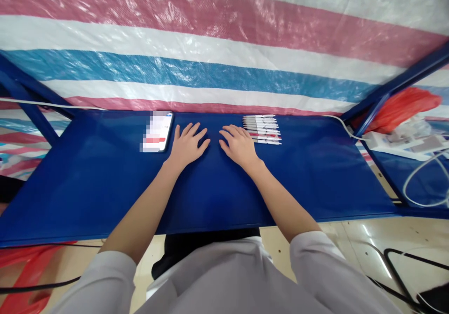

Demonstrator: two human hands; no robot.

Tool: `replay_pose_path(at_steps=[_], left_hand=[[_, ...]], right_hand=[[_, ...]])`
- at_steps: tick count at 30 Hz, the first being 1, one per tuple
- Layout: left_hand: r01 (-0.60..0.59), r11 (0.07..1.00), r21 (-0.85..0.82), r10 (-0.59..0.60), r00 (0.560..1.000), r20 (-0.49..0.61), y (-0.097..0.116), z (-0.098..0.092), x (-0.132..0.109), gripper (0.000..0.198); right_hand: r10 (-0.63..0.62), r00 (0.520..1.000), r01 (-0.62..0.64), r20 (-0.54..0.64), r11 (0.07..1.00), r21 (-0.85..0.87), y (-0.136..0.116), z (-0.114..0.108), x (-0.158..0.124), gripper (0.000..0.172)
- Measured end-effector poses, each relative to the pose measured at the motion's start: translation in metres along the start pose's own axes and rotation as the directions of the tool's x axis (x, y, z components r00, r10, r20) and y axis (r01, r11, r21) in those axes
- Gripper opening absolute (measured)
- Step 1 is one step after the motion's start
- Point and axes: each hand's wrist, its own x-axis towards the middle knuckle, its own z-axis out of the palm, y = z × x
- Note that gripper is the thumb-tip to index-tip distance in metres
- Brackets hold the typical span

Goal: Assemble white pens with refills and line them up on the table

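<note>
My left hand (188,145) rests palm down on the blue tabletop, fingers spread and holding nothing. Just to its left lies a phone (161,133) with a lit screen, partly blurred out. My right hand (240,146) is also flat on the table, its fingers a little apart. Beyond and to the right of it, several pens (263,128) with pale barrels are lined up side by side, one of them showing red. The left ends of the nearer pens are hidden behind my right hand, and I cannot tell whether it touches them.
A red, white and blue striped plastic sheet (210,43) hangs behind the blue table (298,183). Blue metal frame bars (396,87) rise at both sides. On the right are a red plastic bag (403,108), a white power strip (396,146) and a white cable (409,178).
</note>
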Motion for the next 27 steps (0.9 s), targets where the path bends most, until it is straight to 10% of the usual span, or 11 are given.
replay_pose_path(at_steps=[7, 27], left_hand=[[-0.025, 0.999, 0.022, 0.025, 1.0, 0.011, -0.014, 0.005, -0.001, 0.049], [-0.082, 0.995, 0.05, 0.079, 0.995, 0.064, -0.021, 0.011, 0.0, 0.052]], right_hand=[[0.029, 0.998, -0.03, -0.054, 0.999, -0.015, -0.011, 0.033, 0.01, 0.042], [0.07, 0.997, -0.07, -0.026, 0.998, -0.002, -0.007, 0.04, 0.004, 0.042]])
